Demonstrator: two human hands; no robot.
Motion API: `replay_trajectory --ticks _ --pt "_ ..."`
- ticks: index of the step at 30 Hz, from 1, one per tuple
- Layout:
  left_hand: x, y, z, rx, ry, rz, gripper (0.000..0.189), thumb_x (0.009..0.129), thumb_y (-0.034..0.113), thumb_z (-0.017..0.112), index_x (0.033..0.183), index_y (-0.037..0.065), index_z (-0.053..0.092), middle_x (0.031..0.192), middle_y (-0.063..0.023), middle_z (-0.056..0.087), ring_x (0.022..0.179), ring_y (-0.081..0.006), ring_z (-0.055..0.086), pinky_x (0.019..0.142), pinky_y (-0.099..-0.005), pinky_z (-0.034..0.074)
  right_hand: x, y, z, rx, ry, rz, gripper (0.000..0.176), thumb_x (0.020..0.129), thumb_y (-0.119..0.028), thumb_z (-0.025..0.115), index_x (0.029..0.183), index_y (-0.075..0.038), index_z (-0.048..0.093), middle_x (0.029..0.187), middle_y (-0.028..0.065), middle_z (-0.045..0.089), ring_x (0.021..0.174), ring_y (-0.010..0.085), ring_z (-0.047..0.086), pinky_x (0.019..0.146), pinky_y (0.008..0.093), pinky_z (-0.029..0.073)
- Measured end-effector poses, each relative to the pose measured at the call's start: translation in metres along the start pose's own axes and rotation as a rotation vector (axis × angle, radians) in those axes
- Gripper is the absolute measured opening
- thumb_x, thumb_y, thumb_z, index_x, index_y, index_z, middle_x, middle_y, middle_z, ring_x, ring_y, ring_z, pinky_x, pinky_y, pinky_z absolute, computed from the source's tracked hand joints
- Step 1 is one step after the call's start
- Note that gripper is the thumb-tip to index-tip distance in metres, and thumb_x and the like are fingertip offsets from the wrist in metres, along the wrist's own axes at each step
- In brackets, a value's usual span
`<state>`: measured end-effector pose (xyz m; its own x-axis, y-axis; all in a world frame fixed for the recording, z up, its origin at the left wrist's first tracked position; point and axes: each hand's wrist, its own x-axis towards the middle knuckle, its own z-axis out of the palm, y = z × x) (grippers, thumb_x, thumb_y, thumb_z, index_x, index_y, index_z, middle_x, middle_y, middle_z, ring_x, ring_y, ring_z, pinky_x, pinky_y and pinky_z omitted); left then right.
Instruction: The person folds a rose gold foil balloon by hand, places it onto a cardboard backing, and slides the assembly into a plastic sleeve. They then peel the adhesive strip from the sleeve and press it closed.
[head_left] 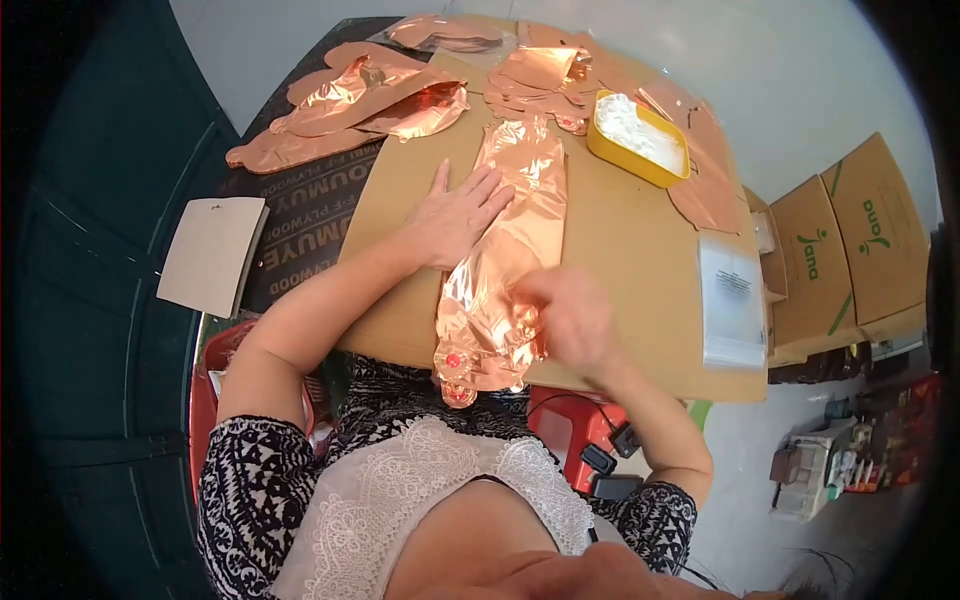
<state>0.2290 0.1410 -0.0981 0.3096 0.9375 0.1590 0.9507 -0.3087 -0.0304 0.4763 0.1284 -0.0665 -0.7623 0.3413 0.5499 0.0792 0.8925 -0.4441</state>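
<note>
A flat, shiny rose-gold foil balloon lies lengthwise on the cardboard, creased, its near end with red spots hanging over the front edge. My left hand rests flat across the balloon's left side, fingers spread and pointing away from me. At the right edge of the foil is my right hand, blurred by motion. Its fingers look bent toward the crumpled foil, but whether they grip it I cannot make out. Just beyond the far end lies a pile of more foil balloons.
A yellow tub of white powder stands at the back right. More foil balloons lie at the back left. Clear plastic bags lie on the cardboard sheet at right. Beyond are cartons; a cream-coloured box sits left.
</note>
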Motion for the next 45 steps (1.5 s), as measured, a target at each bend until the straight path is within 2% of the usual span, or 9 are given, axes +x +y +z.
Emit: replay_trajectory --ticks 3,6,9,16,30,34,37,40,45 --pt "-0.001 0.000 0.002 -0.042 0.014 -0.004 0.063 0.090 0.034 0.047 0.145 0.008 0.030 0.151 -0.0157 0.026 0.143 -0.0264 0.018 0.110 -0.0635 0.012 -0.008 0.039 -0.016 -0.372 0.090 0.262 0.038 0.088 -0.016 0.055 0.120 0.004 0.050 0.116 0.0217 0.057 0.106 0.0404 0.052 0.090 0.0462 0.041" --pt "-0.001 0.001 0.002 -0.047 0.033 -0.005 0.062 0.090 0.031 0.047 0.145 0.008 0.030 0.151 -0.0155 0.026 0.143 -0.0264 0.019 0.110 -0.0634 0.012 -0.015 0.069 -0.012 -0.532 -0.118 0.369 0.050 0.095 -0.030 0.046 0.131 0.005 0.041 0.136 0.0242 0.043 0.129 0.0410 0.036 0.104 0.0496 0.029" --pt "0.000 -0.002 0.006 -0.002 0.043 0.011 0.060 0.090 0.023 0.046 0.145 0.008 0.029 0.152 -0.0149 0.026 0.143 -0.0264 0.019 0.110 -0.0632 0.013 -0.005 0.077 -0.003 -0.451 -0.255 0.355 0.062 0.097 -0.041 0.038 0.139 0.004 0.032 0.147 0.0236 0.030 0.138 0.0395 0.023 0.111 0.0509 0.021" --pt "-0.002 -0.004 0.007 0.051 0.045 0.038 0.064 0.086 0.009 0.046 0.147 0.010 0.026 0.152 -0.0139 0.025 0.143 -0.0265 0.019 0.110 -0.0635 0.014 0.020 0.111 0.007 -0.604 -0.287 0.258 0.065 0.096 -0.044 0.040 0.139 0.004 0.033 0.146 0.0230 0.031 0.138 0.0374 0.025 0.111 0.0509 0.020" --pt "-0.002 -0.006 0.010 -0.003 0.095 0.037 0.061 0.086 0.014 0.047 0.145 0.009 0.030 0.151 -0.0154 0.027 0.142 -0.0277 0.021 0.108 -0.0654 0.015 0.013 0.070 0.003 -0.504 -0.389 0.107 0.065 0.092 -0.040 0.050 0.138 0.004 0.036 0.146 0.0238 0.032 0.137 0.0375 0.028 0.113 0.0483 0.022" --pt "-0.002 -0.005 0.009 0.050 0.081 0.036 0.061 0.088 0.019 0.047 0.145 0.009 0.030 0.151 -0.0156 0.027 0.142 -0.0276 0.021 0.108 -0.0656 0.014 0.006 0.053 -0.002 -0.475 -0.433 0.117 0.066 0.094 -0.047 0.042 0.140 0.000 0.035 0.147 0.0237 0.028 0.138 0.0381 0.025 0.113 0.0491 0.020" --pt "-0.002 -0.001 0.003 -0.021 0.036 0.002 0.062 0.089 0.018 0.043 0.147 0.011 0.025 0.153 -0.0146 0.023 0.143 -0.0284 0.020 0.111 -0.0638 0.012 0.002 0.054 -0.004 -0.479 -0.448 0.111 0.066 0.094 -0.051 0.040 0.141 -0.005 0.035 0.148 0.0228 0.027 0.139 0.0375 0.024 0.113 0.0503 0.019" --pt "0.000 -0.004 0.004 -0.028 0.012 0.001 0.056 0.097 0.034 0.037 0.146 0.009 0.028 0.153 -0.0141 0.025 0.143 -0.0274 0.019 0.110 -0.0635 0.012 0.001 0.056 -0.004 -0.484 -0.454 0.108 0.065 0.094 -0.051 0.040 0.142 -0.008 0.036 0.149 0.0217 0.026 0.140 0.0368 0.023 0.113 0.0512 0.018" --pt "0.005 -0.013 0.001 -0.374 -0.082 -0.074 0.062 0.099 0.047 0.016 0.150 0.011 0.018 0.156 -0.0101 0.017 0.145 -0.0244 0.011 0.114 -0.0567 0.001 0.000 0.058 -0.005 -0.490 -0.465 0.109 0.064 0.094 -0.050 0.040 0.143 -0.009 0.035 0.150 0.0207 0.024 0.140 0.0361 0.022 0.113 0.0519 0.017"
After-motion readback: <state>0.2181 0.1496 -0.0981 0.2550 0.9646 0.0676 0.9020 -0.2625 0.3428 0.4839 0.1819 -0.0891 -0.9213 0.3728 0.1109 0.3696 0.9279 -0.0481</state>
